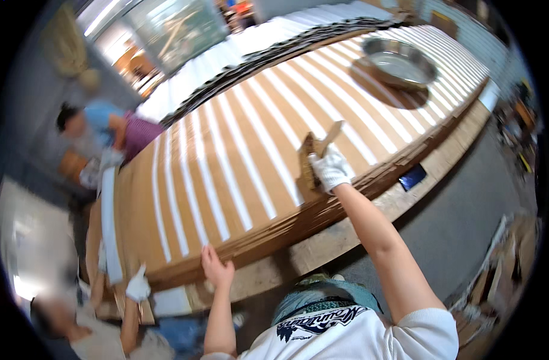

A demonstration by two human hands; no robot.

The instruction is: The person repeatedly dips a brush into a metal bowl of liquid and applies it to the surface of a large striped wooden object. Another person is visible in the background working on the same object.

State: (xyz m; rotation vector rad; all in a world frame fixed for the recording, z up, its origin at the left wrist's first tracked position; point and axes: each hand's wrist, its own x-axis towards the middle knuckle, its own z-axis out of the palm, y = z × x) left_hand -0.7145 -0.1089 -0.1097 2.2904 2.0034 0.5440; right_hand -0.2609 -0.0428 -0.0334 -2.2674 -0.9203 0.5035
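And here's the right hand (pixel 331 169), white-gloved and closed firmly around a brush (pixel 307 157), whose wide head sits over the striped top of the cardboard stack (pixel 226 162), just in from its long near edge. The left hand (pixel 216 268) is bare, thumb and fingers spread apart, fingertips right at that same edge; whether it presses there, I cannot tell. Look at the room on this board: a broad striped stretch separates the brush from the metal basin (pixel 400 63), well up toward the far right end, and another runs leftward to the pale strip (pixel 110 231) along the left end. Below the stack's layered edge, the tabletop (pixel 298 257) juts out as a narrow wooden ledge, a dark blue flat object (pixel 412 177) lying on it, and past that comes grey floor (pixel 460 210). Tighter on the left: a co-worker's gloved hand (pixel 138 285) is at the near corner, another person (pixel 109 123) beside the far corner.
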